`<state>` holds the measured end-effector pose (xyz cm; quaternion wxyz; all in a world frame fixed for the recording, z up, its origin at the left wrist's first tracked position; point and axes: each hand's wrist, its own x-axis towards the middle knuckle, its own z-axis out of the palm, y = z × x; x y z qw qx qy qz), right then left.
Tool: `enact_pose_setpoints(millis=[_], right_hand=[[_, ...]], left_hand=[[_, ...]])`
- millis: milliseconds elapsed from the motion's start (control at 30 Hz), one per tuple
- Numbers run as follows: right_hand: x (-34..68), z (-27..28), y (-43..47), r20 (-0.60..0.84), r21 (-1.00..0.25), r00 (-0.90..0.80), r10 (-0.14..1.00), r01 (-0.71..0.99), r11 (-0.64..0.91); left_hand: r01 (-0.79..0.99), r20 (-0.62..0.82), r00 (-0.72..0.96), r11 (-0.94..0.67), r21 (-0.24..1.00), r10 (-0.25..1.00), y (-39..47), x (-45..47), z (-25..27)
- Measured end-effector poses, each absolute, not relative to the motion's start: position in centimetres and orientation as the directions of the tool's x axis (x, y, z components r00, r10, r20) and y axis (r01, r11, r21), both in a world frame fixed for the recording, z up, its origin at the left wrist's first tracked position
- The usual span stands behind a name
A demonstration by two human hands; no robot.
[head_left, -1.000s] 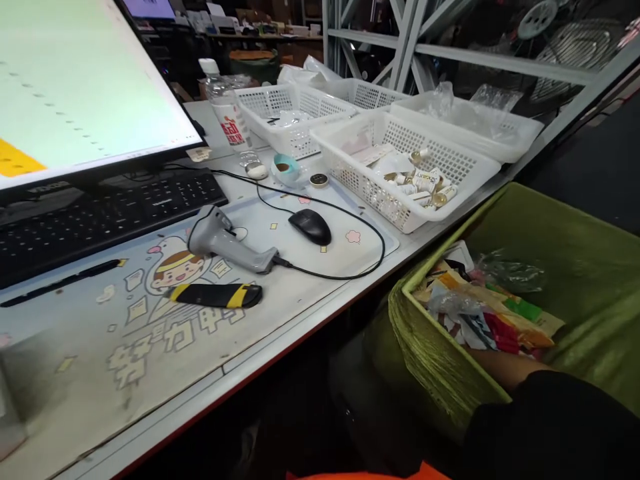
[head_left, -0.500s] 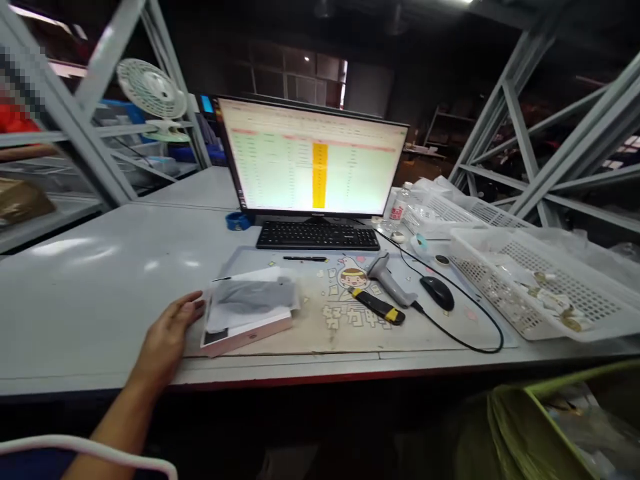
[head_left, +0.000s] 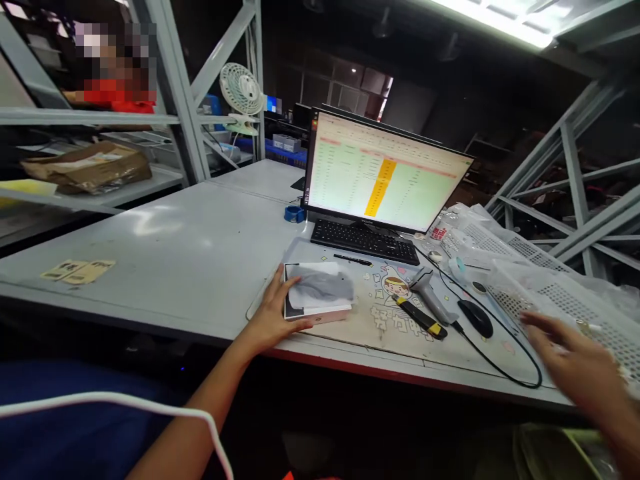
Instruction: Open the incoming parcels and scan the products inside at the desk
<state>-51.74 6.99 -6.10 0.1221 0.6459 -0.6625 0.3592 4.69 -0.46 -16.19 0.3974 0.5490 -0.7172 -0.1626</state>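
Note:
My left hand (head_left: 270, 317) grips the left end of a small shallow box (head_left: 327, 316), thumb along its front side and fingers at its left edge. The box has white inner edges and pinkish sides and lies on the desk mat. A grey item in a clear bag (head_left: 323, 288) rests on top of it; its kind I cannot make out. On the right, my right hand (head_left: 575, 353) is in the air beside a white perforated basket (head_left: 555, 290). Its fingers are stretched and apart, slightly blurred, with nothing visible in them.
Right of the box lie a yellow-black utility knife (head_left: 419, 317), a corded barcode scanner (head_left: 433, 299) and a mouse (head_left: 475, 318). Behind are a pen (head_left: 353, 260), a keyboard (head_left: 365, 240), a monitor (head_left: 385, 170) and blue tape (head_left: 294, 213). A person in red (head_left: 120, 97) is at far left.
The view has swung left. My left hand has moved from beside the box to a hold on its left end. My right hand has come into view at the right.

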Motion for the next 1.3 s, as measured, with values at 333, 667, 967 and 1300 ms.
enact_pose_setpoints(millis=[333, 667, 967, 1300], right_hand=[[-20.8, -10.7, -3.2, 0.349, -0.328, 0.587, -0.730, -0.653, -0.682], [-24.3, -14.9, -3.3, 0.544, -0.467, 0.496, -0.678, -0.493, -0.735], [-33.2, -15.2, -4.3, 0.401, -0.910, -0.394, -0.827, -0.273, -0.311], [-35.0, -13.0, -2.4, 0.424, -0.634, 0.178, -0.888, -0.643, -0.431]], left_hand=[[-0.661, 0.383, -0.137, 0.372, 0.652, -0.914, -0.7, 4.4, -16.3], [-0.649, 0.332, -0.104, 0.317, 0.691, -0.937, -0.3, 4.4, -15.8], [-0.652, 0.294, -0.041, 0.248, 0.717, -0.955, 0.1, 4.4, -15.3], [-0.546, 0.335, -0.069, 0.317, 0.776, -0.940, 0.5, 4.7, -14.8]])
